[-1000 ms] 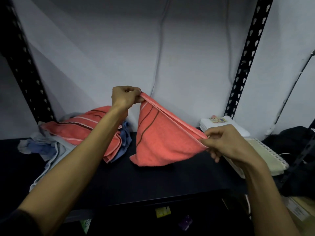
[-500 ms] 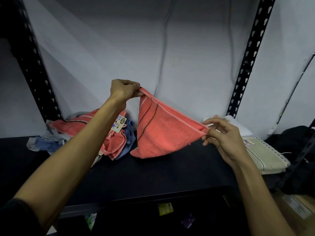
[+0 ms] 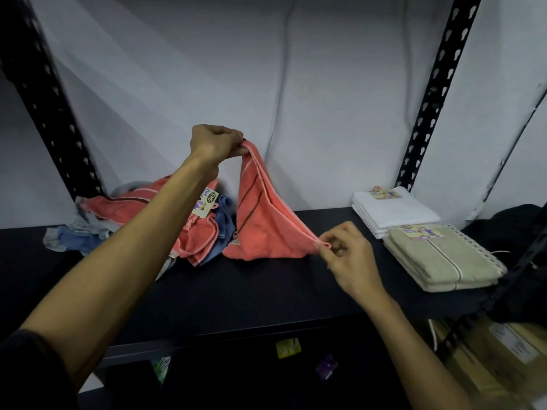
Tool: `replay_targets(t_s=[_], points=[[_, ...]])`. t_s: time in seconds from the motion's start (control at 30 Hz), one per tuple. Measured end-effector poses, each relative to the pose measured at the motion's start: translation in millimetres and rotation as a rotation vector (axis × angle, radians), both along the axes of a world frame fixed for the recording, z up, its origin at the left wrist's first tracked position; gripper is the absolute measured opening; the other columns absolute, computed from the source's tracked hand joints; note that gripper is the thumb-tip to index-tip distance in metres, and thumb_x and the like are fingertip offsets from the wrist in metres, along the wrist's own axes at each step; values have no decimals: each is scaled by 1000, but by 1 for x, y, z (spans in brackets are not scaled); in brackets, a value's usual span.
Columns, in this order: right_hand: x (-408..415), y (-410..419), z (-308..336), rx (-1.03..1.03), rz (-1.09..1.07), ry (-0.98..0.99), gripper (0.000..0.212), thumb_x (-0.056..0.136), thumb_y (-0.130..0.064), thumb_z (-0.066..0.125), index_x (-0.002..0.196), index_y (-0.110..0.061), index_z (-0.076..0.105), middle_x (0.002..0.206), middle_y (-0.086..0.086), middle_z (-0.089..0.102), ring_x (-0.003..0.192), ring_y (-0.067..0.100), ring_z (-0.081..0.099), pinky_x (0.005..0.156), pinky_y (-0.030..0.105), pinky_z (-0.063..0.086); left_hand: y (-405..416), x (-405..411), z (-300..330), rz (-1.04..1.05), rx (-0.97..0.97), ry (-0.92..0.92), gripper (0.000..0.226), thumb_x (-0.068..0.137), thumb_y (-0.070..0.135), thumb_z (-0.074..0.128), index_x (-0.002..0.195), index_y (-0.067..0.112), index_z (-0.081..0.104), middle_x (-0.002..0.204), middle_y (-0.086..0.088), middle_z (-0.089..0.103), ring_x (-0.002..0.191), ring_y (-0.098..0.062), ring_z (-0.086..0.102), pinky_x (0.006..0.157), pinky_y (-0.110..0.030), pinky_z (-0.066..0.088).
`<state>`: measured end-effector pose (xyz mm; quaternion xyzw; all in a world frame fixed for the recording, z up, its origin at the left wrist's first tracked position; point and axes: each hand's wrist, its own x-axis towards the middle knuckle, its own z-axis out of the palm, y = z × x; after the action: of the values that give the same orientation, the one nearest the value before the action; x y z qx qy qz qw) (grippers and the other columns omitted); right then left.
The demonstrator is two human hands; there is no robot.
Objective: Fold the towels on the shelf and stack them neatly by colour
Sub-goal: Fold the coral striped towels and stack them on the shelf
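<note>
On the black shelf, a coral towel is held stretched, its long top edge slanting from upper left down to lower right, its lower fold resting on the shelf board. Left of it an unfolded heap of coral and blue towels is seen; right of it, folded white towels and beige towels. Its upper corner is gripped by the curled fingers of the left hand, its lower corner pinched by the right hand.

Between the heap of unfolded towels at left and the white towel stack and beige towel stack at right, we see bare dark shelf board along the front. The coral towel hangs mid-shelf. Black perforated uprights flank the bay.
</note>
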<state>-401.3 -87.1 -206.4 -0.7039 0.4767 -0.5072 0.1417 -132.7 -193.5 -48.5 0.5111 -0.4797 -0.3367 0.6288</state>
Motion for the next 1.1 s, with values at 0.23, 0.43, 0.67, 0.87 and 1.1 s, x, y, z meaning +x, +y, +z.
replay_targets(t_s=[0.23,0.43,0.67,0.87,1.1], points=[[-40,-33,55,-138,-62,213,14,94,-2,63,91,-12,72,78,4,61,62,18,63,70,46,56,-8,8,16,16,-12,-62,9,88,-5,70,80,-1,71,89,-18,72,71,-31,74,74,-28,62],[-62,-49,103,-94,2,387,29,100,-7,53,116,-31,54,73,-5,63,63,13,63,64,46,57,-26,0,38,33,-26,-119,2,87,-5,71,89,-5,72,85,-17,71,59,-21,73,66,-23,60],[-59,-30,95,19,258,364,27,93,0,64,104,-24,70,79,-10,66,69,17,64,68,30,53,-45,-5,34,36,2,-147,2,84,-4,73,85,-5,73,83,-22,73,67,-30,74,72,-31,63],[-47,-24,64,39,248,368,29,90,-2,68,111,-21,74,90,-9,66,77,14,57,67,19,46,-49,-10,26,29,29,-163,3,83,-4,74,80,-3,73,82,-23,73,69,-31,75,74,-34,64],[-40,-17,50,28,258,422,11,92,-31,72,88,-21,72,86,-10,58,75,14,58,68,26,49,-52,-8,27,53,24,-205,2,84,-4,73,82,-4,73,84,-22,73,71,-32,76,75,-35,64]])
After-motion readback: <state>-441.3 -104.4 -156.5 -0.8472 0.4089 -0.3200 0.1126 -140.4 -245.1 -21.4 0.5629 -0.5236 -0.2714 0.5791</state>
